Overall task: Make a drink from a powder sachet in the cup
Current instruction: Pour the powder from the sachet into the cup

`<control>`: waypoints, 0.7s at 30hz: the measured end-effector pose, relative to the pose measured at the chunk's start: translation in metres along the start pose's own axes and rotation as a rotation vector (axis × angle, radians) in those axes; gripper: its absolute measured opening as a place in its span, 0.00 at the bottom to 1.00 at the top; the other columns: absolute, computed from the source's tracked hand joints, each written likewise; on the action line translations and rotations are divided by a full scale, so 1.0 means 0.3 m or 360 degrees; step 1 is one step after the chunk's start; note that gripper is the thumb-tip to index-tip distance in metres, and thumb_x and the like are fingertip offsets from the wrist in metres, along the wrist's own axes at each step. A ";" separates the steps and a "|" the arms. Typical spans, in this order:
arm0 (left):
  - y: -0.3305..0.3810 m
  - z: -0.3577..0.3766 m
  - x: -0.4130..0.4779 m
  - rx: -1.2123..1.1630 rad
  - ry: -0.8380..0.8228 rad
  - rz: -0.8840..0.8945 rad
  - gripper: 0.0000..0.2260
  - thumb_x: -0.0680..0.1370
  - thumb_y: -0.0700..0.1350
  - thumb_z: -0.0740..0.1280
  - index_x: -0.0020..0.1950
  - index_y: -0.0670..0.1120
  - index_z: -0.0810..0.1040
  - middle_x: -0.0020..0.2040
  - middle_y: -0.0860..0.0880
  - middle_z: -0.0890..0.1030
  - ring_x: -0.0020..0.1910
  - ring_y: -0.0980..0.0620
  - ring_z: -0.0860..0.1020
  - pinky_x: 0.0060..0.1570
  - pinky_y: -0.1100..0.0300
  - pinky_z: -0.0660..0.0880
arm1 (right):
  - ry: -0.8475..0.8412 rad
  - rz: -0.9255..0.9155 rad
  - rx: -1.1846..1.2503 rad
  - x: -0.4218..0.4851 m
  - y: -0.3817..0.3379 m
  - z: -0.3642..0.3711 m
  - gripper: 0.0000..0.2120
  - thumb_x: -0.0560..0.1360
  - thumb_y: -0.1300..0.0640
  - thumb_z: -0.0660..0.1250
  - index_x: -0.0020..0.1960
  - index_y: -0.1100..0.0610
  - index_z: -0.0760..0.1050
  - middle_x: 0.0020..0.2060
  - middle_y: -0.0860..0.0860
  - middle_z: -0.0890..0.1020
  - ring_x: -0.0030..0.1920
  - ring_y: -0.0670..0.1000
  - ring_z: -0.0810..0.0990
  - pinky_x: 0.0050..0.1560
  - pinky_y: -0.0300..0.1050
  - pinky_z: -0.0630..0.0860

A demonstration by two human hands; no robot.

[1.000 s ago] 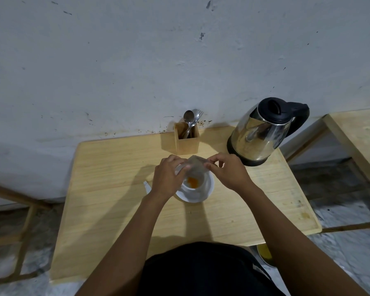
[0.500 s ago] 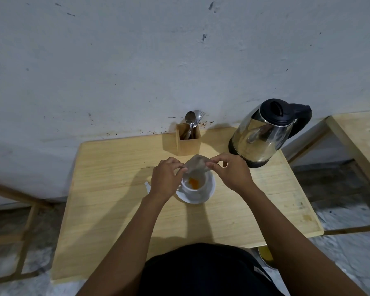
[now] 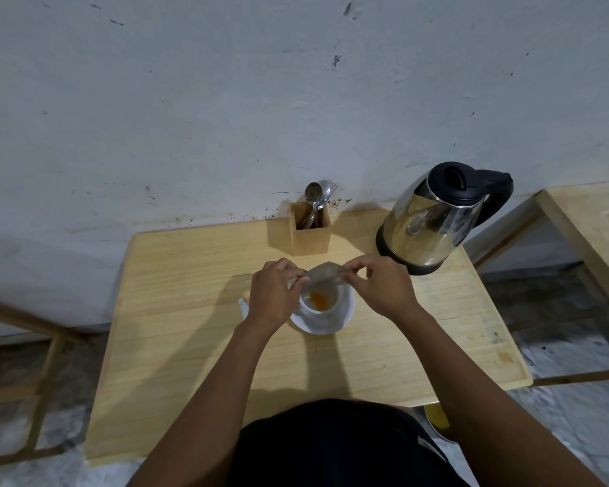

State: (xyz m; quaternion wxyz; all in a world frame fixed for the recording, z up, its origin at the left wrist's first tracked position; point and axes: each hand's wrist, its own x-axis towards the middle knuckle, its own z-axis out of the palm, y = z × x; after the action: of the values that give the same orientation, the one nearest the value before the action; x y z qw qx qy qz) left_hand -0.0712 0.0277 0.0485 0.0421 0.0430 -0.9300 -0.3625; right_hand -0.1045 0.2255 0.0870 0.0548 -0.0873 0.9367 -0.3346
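We hold the sachet (image 3: 326, 272) just over the cup (image 3: 321, 304), our left hand (image 3: 273, 297) and right hand (image 3: 384, 288) each pinching one end so the powder drops straight in; orange powder already lies in the cup, which sits on a saucer (image 3: 345, 316) on the table (image 3: 190, 311). Behind, spoons (image 3: 313, 198) stand in a wooden holder (image 3: 312, 235), and the kettle (image 3: 436, 219) waits lid shut, contents unseen
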 end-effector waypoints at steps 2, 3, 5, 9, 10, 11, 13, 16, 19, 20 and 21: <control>-0.001 0.002 0.002 -0.0002 -0.0007 0.0009 0.08 0.76 0.48 0.68 0.48 0.46 0.84 0.46 0.50 0.81 0.50 0.48 0.75 0.52 0.48 0.72 | 0.0029 0.0045 0.0045 -0.001 -0.002 0.000 0.03 0.72 0.46 0.73 0.43 0.44 0.83 0.31 0.35 0.76 0.36 0.32 0.74 0.35 0.35 0.63; 0.002 0.004 0.004 0.0008 -0.0004 0.0018 0.08 0.76 0.48 0.68 0.48 0.46 0.84 0.46 0.50 0.81 0.50 0.48 0.75 0.52 0.48 0.72 | -0.0017 0.0072 0.0065 0.000 -0.005 0.000 0.04 0.72 0.45 0.73 0.43 0.44 0.83 0.30 0.36 0.76 0.34 0.33 0.74 0.35 0.36 0.63; 0.005 0.004 0.005 0.0009 -0.0003 0.0011 0.08 0.76 0.49 0.68 0.48 0.46 0.84 0.46 0.50 0.81 0.50 0.48 0.75 0.52 0.49 0.72 | -0.0028 0.0120 0.0077 0.002 -0.003 0.003 0.04 0.71 0.44 0.73 0.43 0.44 0.83 0.30 0.36 0.77 0.30 0.36 0.73 0.36 0.37 0.64; -0.003 0.000 -0.001 0.0008 -0.0013 0.0005 0.08 0.76 0.48 0.68 0.49 0.46 0.84 0.46 0.49 0.80 0.50 0.48 0.75 0.52 0.49 0.71 | -0.0159 0.0113 0.0102 -0.004 0.000 -0.007 0.04 0.71 0.45 0.74 0.43 0.45 0.83 0.27 0.35 0.77 0.29 0.33 0.73 0.33 0.37 0.62; -0.002 0.000 -0.001 -0.0010 -0.0020 -0.0017 0.08 0.76 0.48 0.68 0.49 0.46 0.84 0.47 0.49 0.80 0.51 0.48 0.75 0.52 0.50 0.71 | -0.0129 0.0117 0.0098 -0.006 0.003 -0.006 0.04 0.72 0.45 0.73 0.42 0.44 0.83 0.28 0.36 0.77 0.29 0.34 0.73 0.32 0.36 0.61; -0.001 0.001 0.000 -0.0037 -0.0029 -0.0039 0.08 0.76 0.49 0.68 0.48 0.46 0.84 0.47 0.49 0.80 0.51 0.49 0.74 0.52 0.50 0.71 | -0.0060 0.0123 0.0098 -0.007 0.007 -0.007 0.03 0.72 0.45 0.73 0.42 0.43 0.82 0.31 0.37 0.78 0.29 0.36 0.73 0.32 0.36 0.62; 0.003 0.005 0.000 -0.0100 -0.0056 -0.0076 0.08 0.76 0.48 0.67 0.49 0.46 0.83 0.49 0.49 0.80 0.51 0.48 0.74 0.52 0.51 0.72 | -0.0011 0.0100 0.0151 -0.010 0.011 -0.005 0.02 0.73 0.47 0.72 0.43 0.44 0.81 0.36 0.39 0.80 0.32 0.41 0.73 0.34 0.39 0.66; -0.003 -0.006 -0.006 -0.0353 -0.0027 -0.0210 0.10 0.78 0.48 0.65 0.55 0.47 0.81 0.53 0.48 0.77 0.55 0.49 0.75 0.54 0.53 0.73 | -0.0072 0.0016 0.0294 -0.023 0.021 0.008 0.02 0.73 0.50 0.73 0.43 0.45 0.80 0.39 0.41 0.81 0.37 0.47 0.76 0.39 0.46 0.75; 0.005 -0.052 -0.023 -0.0550 0.0066 -0.0515 0.14 0.79 0.54 0.61 0.58 0.48 0.77 0.53 0.49 0.75 0.52 0.50 0.75 0.50 0.57 0.72 | 0.0079 -0.0097 0.0311 -0.049 0.028 0.018 0.03 0.73 0.52 0.73 0.44 0.47 0.79 0.39 0.41 0.81 0.39 0.45 0.75 0.38 0.39 0.73; 0.011 -0.069 -0.028 -0.0601 0.0055 -0.0635 0.15 0.79 0.56 0.60 0.54 0.47 0.78 0.48 0.49 0.76 0.48 0.50 0.75 0.47 0.58 0.71 | 0.0147 -0.0164 0.0274 -0.060 0.029 0.025 0.03 0.73 0.54 0.72 0.44 0.48 0.79 0.39 0.41 0.80 0.40 0.44 0.74 0.38 0.38 0.71; 0.018 -0.086 -0.032 -0.0676 0.0002 -0.0751 0.18 0.79 0.58 0.58 0.50 0.46 0.79 0.43 0.49 0.78 0.44 0.50 0.76 0.44 0.58 0.70 | 0.0225 -0.0251 0.0203 -0.070 0.031 0.036 0.03 0.73 0.55 0.72 0.45 0.49 0.79 0.39 0.41 0.79 0.39 0.43 0.73 0.38 0.37 0.70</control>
State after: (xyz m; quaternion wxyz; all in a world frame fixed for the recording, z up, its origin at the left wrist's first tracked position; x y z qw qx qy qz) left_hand -0.0592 0.0155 0.0707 -0.0345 0.2480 -0.7979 -0.5484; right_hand -0.0834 0.2301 0.0739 -0.0325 -0.1332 0.9053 -0.4021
